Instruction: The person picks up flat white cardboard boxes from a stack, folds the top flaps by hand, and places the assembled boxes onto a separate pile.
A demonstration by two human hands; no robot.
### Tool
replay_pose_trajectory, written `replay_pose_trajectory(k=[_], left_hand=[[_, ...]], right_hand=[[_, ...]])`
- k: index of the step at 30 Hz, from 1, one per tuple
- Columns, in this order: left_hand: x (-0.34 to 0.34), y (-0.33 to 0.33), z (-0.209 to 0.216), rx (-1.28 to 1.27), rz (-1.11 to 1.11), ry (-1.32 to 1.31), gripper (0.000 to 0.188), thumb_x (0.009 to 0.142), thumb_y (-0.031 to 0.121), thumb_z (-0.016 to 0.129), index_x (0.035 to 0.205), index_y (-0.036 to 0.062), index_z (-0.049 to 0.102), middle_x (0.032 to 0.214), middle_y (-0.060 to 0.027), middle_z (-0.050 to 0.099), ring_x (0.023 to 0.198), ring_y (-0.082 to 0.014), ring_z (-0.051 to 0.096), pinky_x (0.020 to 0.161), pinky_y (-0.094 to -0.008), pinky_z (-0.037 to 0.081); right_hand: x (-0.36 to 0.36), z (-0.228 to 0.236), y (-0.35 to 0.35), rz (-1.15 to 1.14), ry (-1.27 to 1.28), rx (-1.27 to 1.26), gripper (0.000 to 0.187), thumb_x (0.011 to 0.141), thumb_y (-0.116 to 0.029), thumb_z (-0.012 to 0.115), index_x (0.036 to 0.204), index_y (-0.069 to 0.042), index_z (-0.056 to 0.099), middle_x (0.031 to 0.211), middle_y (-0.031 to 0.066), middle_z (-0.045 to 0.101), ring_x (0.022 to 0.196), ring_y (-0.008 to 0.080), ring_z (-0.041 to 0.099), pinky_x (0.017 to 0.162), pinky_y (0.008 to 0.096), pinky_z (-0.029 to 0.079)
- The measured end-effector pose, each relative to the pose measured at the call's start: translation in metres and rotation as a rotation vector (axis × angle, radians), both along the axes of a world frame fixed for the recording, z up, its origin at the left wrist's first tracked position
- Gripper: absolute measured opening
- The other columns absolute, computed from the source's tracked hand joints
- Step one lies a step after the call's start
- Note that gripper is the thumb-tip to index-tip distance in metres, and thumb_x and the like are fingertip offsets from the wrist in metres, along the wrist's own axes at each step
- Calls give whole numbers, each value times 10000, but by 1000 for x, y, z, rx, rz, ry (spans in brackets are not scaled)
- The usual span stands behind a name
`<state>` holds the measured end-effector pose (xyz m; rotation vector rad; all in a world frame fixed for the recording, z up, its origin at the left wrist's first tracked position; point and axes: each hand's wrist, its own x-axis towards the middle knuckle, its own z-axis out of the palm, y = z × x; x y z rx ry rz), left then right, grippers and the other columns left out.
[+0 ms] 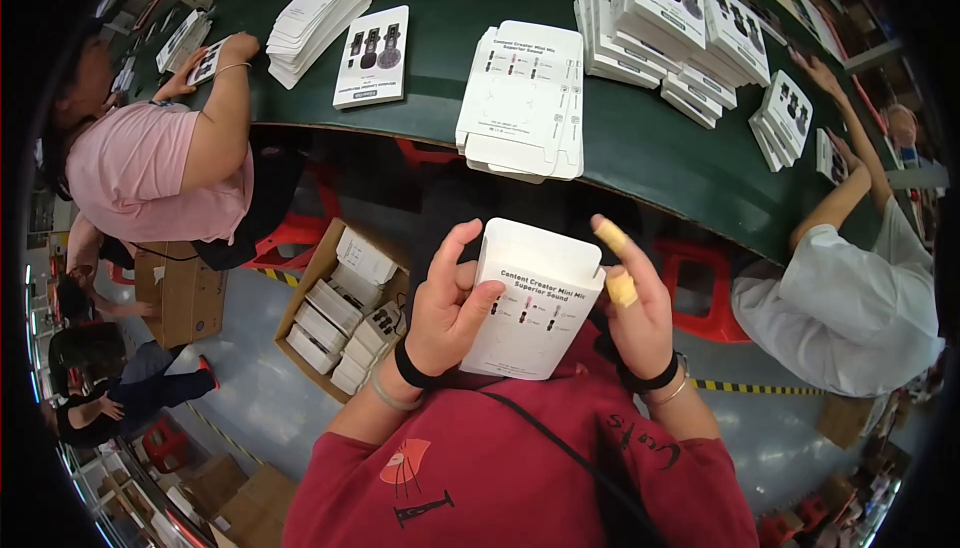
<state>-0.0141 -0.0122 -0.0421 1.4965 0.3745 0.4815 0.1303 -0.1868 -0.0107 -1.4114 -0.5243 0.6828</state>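
Note:
A white printed carton with small microphone pictures is upright in front of my chest, its top flap raised. My left hand grips its left side, the thumb lying across the printed face. To the right of the carton, my right hand is open with index finger and thumb apart; yellow tape wraps both. Whether that thumb touches the carton's edge, I cannot tell. Just beyond, a stack of flat unfolded cartons lies at the table's near edge.
On the green table are a finished microphone box, a leaning carton stack and piled boxes. An open cardboard box of cartons stands at lower left. Co-workers sit either side; red stools are under the table edge.

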Motion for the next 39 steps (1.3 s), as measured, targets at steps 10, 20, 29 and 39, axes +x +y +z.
replay_pose_trajectory(k=[10,20,29,39], left_hand=[[-3,16,1,157,-148,10,226,1034,73,506,1255,30,524,808,0,592,706,-52,500,642,-208,415],[-4,15,-1,158,-115,-4,209,1043,76,487,1242,21,523,857,-4,612,741,-54,527,676,-207,437],[-1,5,-9,110,-60,-19,243,1022,56,543,1261,12,526,883,-18,633,762,-63,550,703,-210,451],[-1,9,6,-7,-89,97,405,983,58,628,1357,-34,502,920,-42,676,821,-60,610,774,-208,484]], right_hand=[[37,10,17,333,317,-62,426,1038,-132,547,1432,23,499,1204,98,679,1065,136,641,934,250,495],[24,3,22,277,358,-1,415,1011,-109,594,1404,14,541,1207,87,683,1035,109,643,922,243,502],[33,6,22,416,143,-67,352,991,-90,597,1330,3,611,1200,135,706,964,173,705,851,271,544],[38,13,16,454,-505,5,314,937,-117,657,1246,-74,692,1030,158,735,811,277,721,728,325,570]])
